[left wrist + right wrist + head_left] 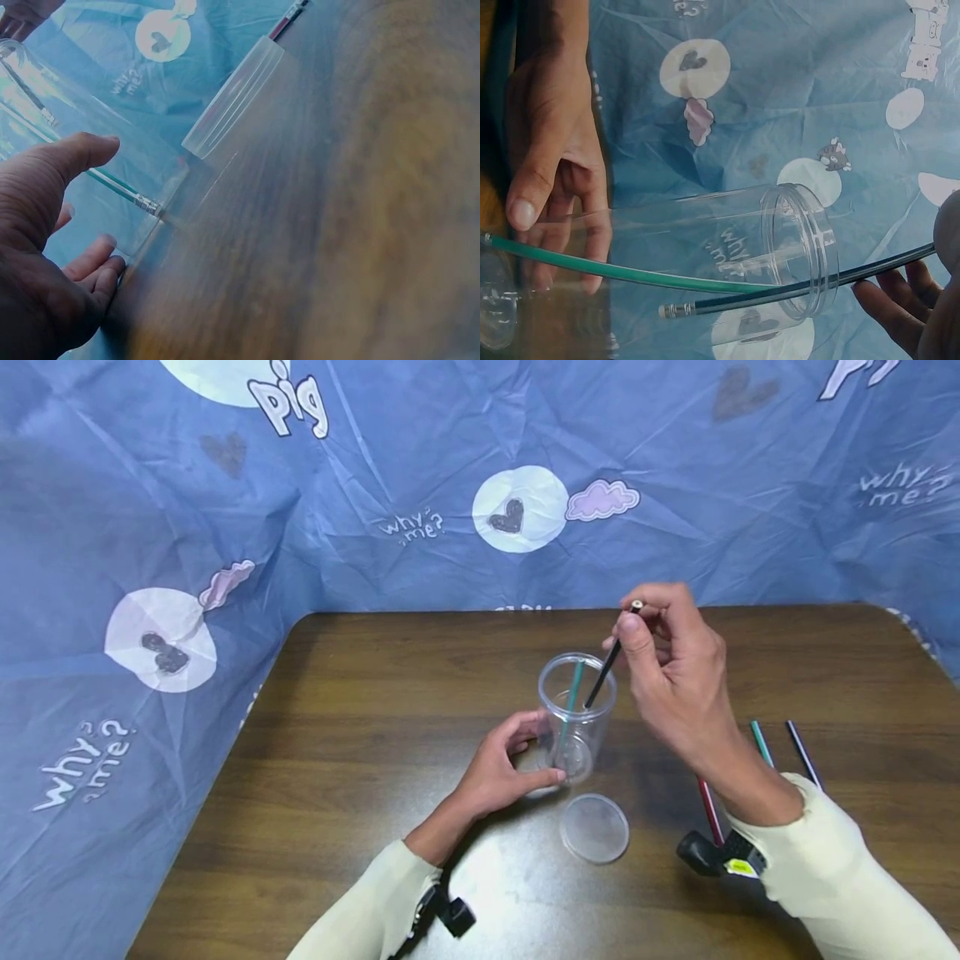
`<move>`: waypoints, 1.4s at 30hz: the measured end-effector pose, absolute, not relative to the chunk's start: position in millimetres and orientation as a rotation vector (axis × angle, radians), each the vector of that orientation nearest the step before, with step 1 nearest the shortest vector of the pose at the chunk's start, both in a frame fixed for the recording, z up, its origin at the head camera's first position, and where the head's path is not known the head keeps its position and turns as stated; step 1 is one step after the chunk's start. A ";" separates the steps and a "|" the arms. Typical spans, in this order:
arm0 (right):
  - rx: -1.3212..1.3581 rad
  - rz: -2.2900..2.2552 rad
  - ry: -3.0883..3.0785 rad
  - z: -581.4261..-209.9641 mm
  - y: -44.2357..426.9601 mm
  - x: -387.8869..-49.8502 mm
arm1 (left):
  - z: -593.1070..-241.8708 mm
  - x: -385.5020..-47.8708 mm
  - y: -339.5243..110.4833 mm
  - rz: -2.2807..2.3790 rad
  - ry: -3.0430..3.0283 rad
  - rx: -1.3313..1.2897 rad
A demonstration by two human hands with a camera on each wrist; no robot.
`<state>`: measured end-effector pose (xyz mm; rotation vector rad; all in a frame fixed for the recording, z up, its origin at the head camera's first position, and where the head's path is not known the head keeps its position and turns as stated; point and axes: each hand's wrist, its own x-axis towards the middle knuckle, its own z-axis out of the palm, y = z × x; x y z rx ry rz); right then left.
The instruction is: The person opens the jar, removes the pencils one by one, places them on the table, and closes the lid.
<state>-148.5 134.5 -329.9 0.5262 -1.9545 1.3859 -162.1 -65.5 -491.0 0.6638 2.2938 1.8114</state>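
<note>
A clear plastic jar (594, 735) stands upright and uncapped on the table. My left hand (504, 770) holds it low down, with the thumb on the near side and fingers around the left. Inside leans a green pencil (622, 264), its eraser end at the bottom. Above the rim, my right hand (681, 672) pinches a black pencil (604, 670) near its upper end. That pencil slants down through the jar's mouth; its eraser end (676, 310) hangs inside, clear of the bottom.
A round translucent lid (595, 829) lies on the wooden table (360, 718) just in front of the jar. Under and beside my right forearm lie a red pencil (709, 810), another green pencil (762, 743) and a dark blue pencil (804, 753). Blue printed cloth (420, 460) hangs behind.
</note>
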 end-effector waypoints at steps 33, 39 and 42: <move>0.486 1.765 -1.371 -302.5 152.0 -133.7 | -492.5 -163.5 -66.8 1.821 2.281 0.649; 0.471 1.775 -1.290 -297.3 152.1 -134.3 | -492.8 -162.9 -65.8 1.827 2.274 0.652; 0.451 1.782 -1.258 -296.0 152.5 -133.9 | -492.8 -163.4 -65.7 1.819 2.268 0.646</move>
